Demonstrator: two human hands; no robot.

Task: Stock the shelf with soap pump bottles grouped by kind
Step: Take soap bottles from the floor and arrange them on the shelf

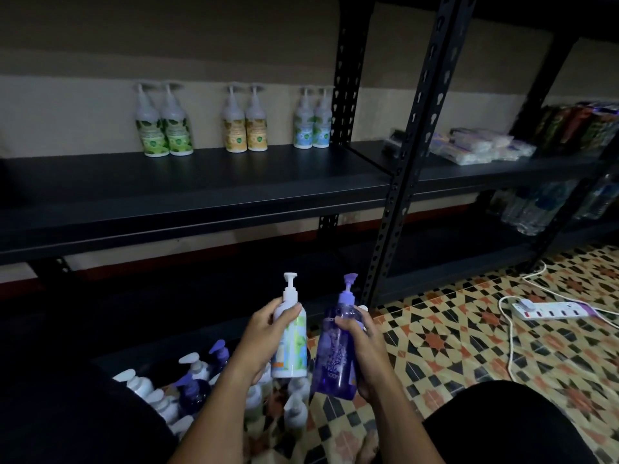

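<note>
- The left hand (264, 343) curls around a white pump bottle (290, 343), thumb across its shoulder, holding it upright.
- The right hand (365, 353) grips a purple pump bottle (338, 356) from its right side, tilted slightly left.
- Both forearms reach forward from the bottom edge, and the two bottles sit just beside each other above the patterned floor (469, 346).
- More pump bottles (187, 386) lie clustered on the floor below the left hand.
- Along the shelf's (201, 182) back edge stand three pairs: green-labelled bottles (164, 128), yellow-labelled bottles (245, 125), blue-labelled bottles (313, 123).
</note>
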